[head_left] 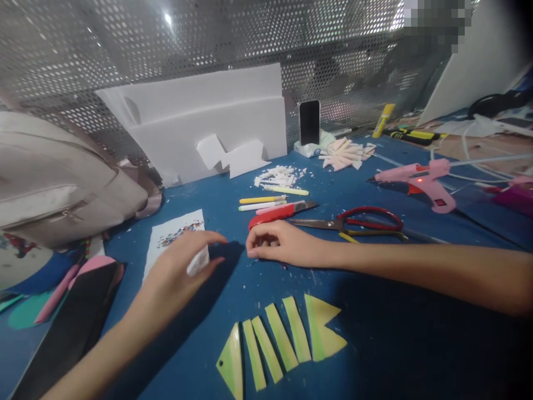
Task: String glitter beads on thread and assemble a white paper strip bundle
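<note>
My left hand (179,266) hovers over the right side of a white paper sheet (155,247) with small colourful bits on it. Its thumb and forefinger are spread apart, with white showing in the gap, likely the sheet's corner. Curled fingers bring my right hand (277,243) to a pinch low over the blue table; anything between the fingertips is too small or hidden to name. Just behind it lies a red-handled cutter knife (277,214). Nearer to me, yellow-green pieces form a fish: a head (231,358) with a dark dot, several strips (266,350) and a notched tail (322,328).
Scissors (350,222) lie beyond my right forearm, with markers (262,199) to their left. A pink glue gun (420,178) with a lit light sits at right. White scraps (281,176), a phone (309,123) and foam boards (208,119) stand behind; a bag (62,172) fills the left.
</note>
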`<state>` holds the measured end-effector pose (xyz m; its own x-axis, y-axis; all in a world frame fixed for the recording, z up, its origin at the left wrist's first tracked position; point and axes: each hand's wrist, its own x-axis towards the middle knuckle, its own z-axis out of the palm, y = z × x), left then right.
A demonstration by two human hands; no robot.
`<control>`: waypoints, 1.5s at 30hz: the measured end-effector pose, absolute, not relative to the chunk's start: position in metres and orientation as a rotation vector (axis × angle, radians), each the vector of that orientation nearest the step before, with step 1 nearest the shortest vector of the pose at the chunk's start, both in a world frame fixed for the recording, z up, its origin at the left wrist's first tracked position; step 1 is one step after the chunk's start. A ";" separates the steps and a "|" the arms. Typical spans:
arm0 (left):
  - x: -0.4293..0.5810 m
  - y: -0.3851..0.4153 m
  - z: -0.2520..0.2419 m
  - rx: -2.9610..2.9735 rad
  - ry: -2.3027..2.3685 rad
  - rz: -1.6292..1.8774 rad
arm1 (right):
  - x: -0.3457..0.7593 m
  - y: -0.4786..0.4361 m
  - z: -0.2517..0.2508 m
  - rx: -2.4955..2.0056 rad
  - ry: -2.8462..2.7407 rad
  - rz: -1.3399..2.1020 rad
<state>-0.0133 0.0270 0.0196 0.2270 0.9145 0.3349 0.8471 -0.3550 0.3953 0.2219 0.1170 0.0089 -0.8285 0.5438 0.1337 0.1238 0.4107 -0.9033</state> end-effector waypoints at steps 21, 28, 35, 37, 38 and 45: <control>-0.032 0.035 0.012 1.906 1.925 1.036 | 0.222 0.114 -0.002 -0.539 -2.082 1.479; 0.014 0.003 -0.003 1.625 1.599 1.042 | 0.222 0.104 -0.002 -0.432 -2.144 1.204; 0.017 0.003 -0.001 1.471 1.507 1.065 | 0.222 0.098 -0.008 -0.300 -2.227 0.995; 0.016 0.004 -0.001 1.472 1.510 1.059 | 0.221 0.097 -0.009 -0.282 -2.254 0.947; 0.016 0.004 -0.002 1.478 1.513 1.057 | 0.221 0.097 -0.009 -0.276 -2.268 0.925; 0.013 0.003 -0.009 1.500 1.485 1.079 | 0.219 0.099 -0.007 -0.188 -2.339 0.782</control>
<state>0.0134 0.0026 -0.0091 -0.0298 0.9979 0.0579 0.3636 -0.0431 0.9306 0.2185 0.0988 -0.0075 -0.7746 0.3240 0.5432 -0.0678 0.8113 -0.5806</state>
